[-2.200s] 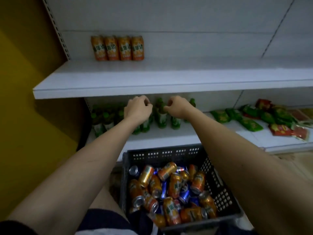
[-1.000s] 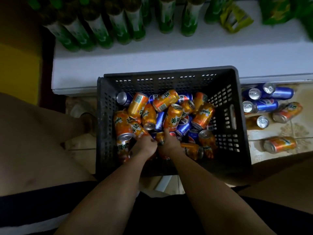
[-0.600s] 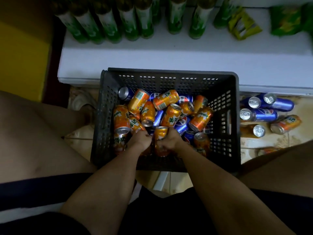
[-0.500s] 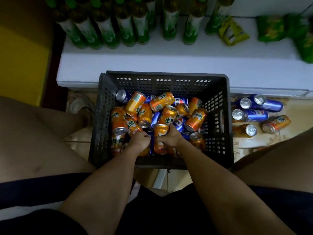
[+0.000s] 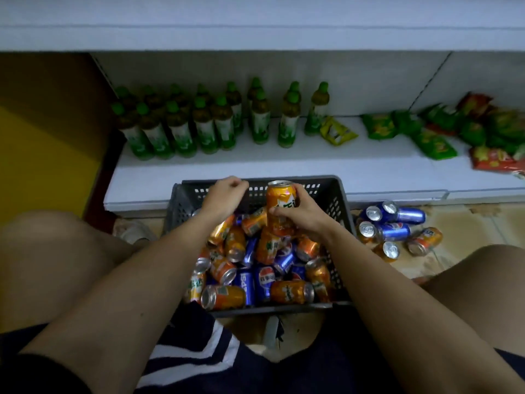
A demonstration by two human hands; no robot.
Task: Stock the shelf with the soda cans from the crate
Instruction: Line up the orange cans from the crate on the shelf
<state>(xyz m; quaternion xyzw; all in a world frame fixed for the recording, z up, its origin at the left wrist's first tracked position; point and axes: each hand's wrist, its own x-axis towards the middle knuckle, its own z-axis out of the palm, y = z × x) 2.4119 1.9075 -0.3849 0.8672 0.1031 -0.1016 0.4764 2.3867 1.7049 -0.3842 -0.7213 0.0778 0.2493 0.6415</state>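
Above the crate, the right hand has lifted out an orange soda can, fingers wrapped round it — left hand curled, seemingly empty — shelving comes next.

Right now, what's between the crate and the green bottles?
Head view: only bare white shelf lies between the crate's far rim and the green bottles. The hands and lifted can are above the crate, not in that stretch.
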